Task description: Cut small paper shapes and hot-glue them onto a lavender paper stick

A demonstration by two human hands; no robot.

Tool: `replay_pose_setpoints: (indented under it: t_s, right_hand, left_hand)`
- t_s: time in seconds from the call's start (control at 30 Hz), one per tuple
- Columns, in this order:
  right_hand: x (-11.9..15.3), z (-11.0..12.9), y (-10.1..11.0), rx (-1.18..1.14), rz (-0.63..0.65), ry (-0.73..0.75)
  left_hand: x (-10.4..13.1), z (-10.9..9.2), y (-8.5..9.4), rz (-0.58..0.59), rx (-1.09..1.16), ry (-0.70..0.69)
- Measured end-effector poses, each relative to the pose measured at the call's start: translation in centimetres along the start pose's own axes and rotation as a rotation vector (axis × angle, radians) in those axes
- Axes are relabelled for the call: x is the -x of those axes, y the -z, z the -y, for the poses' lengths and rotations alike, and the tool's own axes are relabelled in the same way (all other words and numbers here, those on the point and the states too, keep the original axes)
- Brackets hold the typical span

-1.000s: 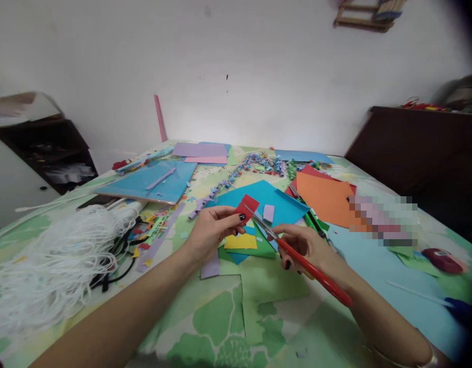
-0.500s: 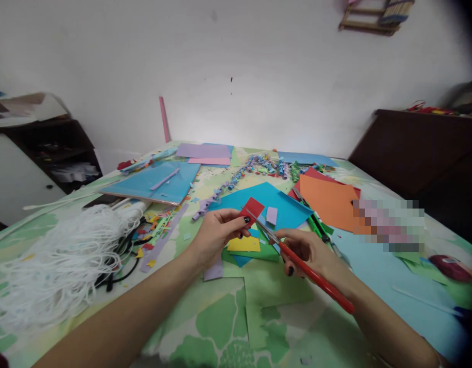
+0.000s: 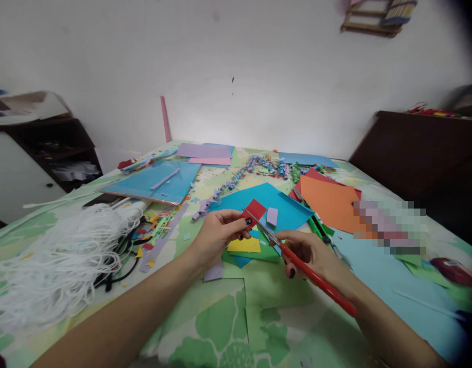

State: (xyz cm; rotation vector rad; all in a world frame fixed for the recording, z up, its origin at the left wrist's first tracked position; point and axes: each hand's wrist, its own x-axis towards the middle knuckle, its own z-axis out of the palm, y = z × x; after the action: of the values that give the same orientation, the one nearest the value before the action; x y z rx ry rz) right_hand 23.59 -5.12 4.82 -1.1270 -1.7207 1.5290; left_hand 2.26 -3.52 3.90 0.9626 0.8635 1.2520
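Note:
My left hand (image 3: 224, 232) pinches a small piece of red paper (image 3: 256, 208) between thumb and fingers. In my right hand (image 3: 307, 250) is a pair of scissors (image 3: 316, 278) with red handles, its blades lying across the red paper. Below the hands are a yellow paper piece (image 3: 243, 245) and green paper (image 3: 277, 283). A small lilac paper piece (image 3: 272, 216) rests on a blue sheet (image 3: 266, 197) just beyond the blades.
White cord (image 3: 59, 260) lies heaped at the left, near a blue paper pack (image 3: 155, 181). A paper garland (image 3: 236, 179) stretches across the back. Orange paper (image 3: 328, 199), a green cutter (image 3: 318, 227) and a dark red yarn ball (image 3: 452, 270) lie to the right.
The red paper and scissors have barely shifted; the blades still lie across the paper. Both hands keep their hold.

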Motion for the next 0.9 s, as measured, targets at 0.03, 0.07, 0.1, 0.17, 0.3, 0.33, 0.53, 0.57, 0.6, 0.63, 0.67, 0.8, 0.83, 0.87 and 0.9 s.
replay_pose_setpoints:
  t_s: [0.03, 0.07, 0.1, 0.17, 0.3, 0.33, 0.53, 0.57, 0.6, 0.63, 0.67, 0.8, 0.83, 0.87, 0.9]
  right_hand:
    - [-0.02, -0.01, 0.01, 0.019, -0.01, -0.002]
    - [-0.05, -0.03, 0.02, 0.04, -0.022, -0.004]
    - [-0.08, -0.05, 0.03, 0.06, -0.034, -0.008]
    - [-0.1, -0.08, 0.04, 0.071, -0.045, -0.009]
    - [0.01, -0.02, -0.04, 0.027, -0.006, 0.005]
    - [0.05, 0.0, -0.09, 0.023, -0.006, 0.006]
    - [0.04, 0.08, -0.26, 0.042, -0.04, -0.024]
    - [-0.01, 0.05, -0.25, 0.056, -0.051, -0.023]
    - [-0.06, 0.01, -0.22, 0.066, -0.058, -0.021]
    - [-0.1, -0.04, -0.19, 0.072, -0.061, -0.017]
    - [-0.15, -0.1, -0.15, 0.073, -0.06, -0.015]
    - [-0.2, -0.3, -0.04, 0.045, -0.043, -0.015]
    - [-0.18, -0.31, -0.03, 0.033, -0.038, -0.016]
    - [-0.16, -0.3, -0.02, 0.021, -0.03, -0.016]
    - [-0.12, -0.27, -0.02, 0.011, -0.023, -0.014]
  left_hand:
    - [0.01, -0.01, -0.01, 0.0, 0.005, -0.001]
    - [0.02, -0.01, -0.02, -0.001, 0.008, 0.0]
    - [0.03, -0.01, -0.02, -0.003, 0.01, 0.002]
    - [0.04, 0.0, 0.0, -0.004, 0.011, 0.006]
    - [0.03, 0.03, 0.05, -0.001, 0.024, 0.013]
    - [0.02, 0.04, 0.06, 0.0, 0.026, 0.015]
    - [-0.02, 0.03, 0.14, 0.007, 0.031, 0.017]
    - [-0.03, 0.04, 0.18, 0.007, 0.031, 0.017]
    - [-0.05, 0.06, 0.22, 0.005, 0.03, 0.019]
    - [-0.06, 0.09, 0.26, 0.004, 0.029, 0.021]
    - [-0.07, 0.13, 0.31, 0.006, 0.029, 0.022]
    - [-0.1, 0.25, 0.46, 0.02, 0.029, 0.022]
    - [-0.1, 0.25, 0.48, 0.021, 0.029, 0.024]
    - [-0.1, 0.25, 0.48, 0.017, 0.029, 0.024]
    - [-0.1, 0.24, 0.48, 0.014, 0.028, 0.025]
